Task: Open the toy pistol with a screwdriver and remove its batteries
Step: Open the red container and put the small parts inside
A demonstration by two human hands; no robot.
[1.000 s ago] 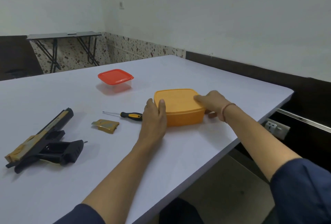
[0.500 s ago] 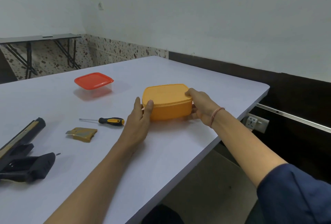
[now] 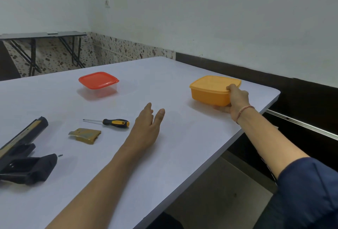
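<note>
Gripping the near corner of the orange box point(image 3: 210, 91) with the right hand point(image 3: 237, 99): thumb over the lid's rim, fingers tucked under the base, close to the table's point(image 3: 182, 155) far right edge. Holding the left hand point(image 3: 146, 128) loose and empty, fingers straight, just right of the screwdriver point(image 3: 113, 122). Seemingly setting the closed box aside, with the opening step apparently done: gold cover plate point(image 3: 85, 135) off and lying just near of the screwdriver, one tiny screw point(image 3: 60, 155) loose beside the grip. Next, probably reaching left for the toy pistol point(image 3: 23, 159), calling for a steady hold on its grip. Lying flat at the near left, black with a gold slide, grip cavity exposed; no batteries in sight. Farther back, a red-lidded container point(image 3: 98, 82).
</note>
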